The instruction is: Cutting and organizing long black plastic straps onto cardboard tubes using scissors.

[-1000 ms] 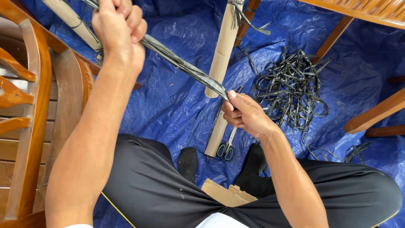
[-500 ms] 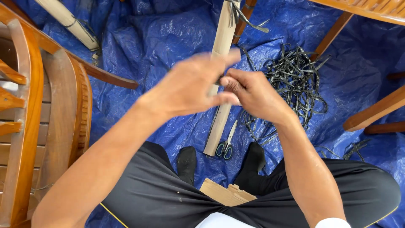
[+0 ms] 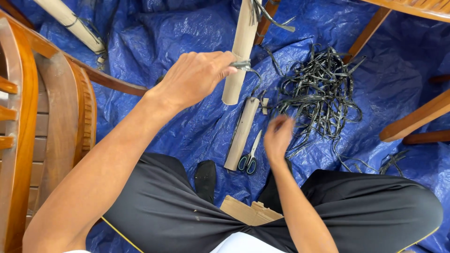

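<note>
Dark flat plastic strip (image 3: 243,65) sits pinched in the closed left hand (image 3: 197,77), trailing toward five o'clock. Right hand (image 3: 277,136), blurred, grip unclear, hovers nearer me; tangled black strip pile (image 3: 323,93) lies at two o'clock beyond.

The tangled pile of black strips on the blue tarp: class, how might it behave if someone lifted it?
The pile of black strips probably flops and sags, since its thin strands loop and curl loosely. It likely lifts as a snagging clump, being tangled, and seems light.
</note>
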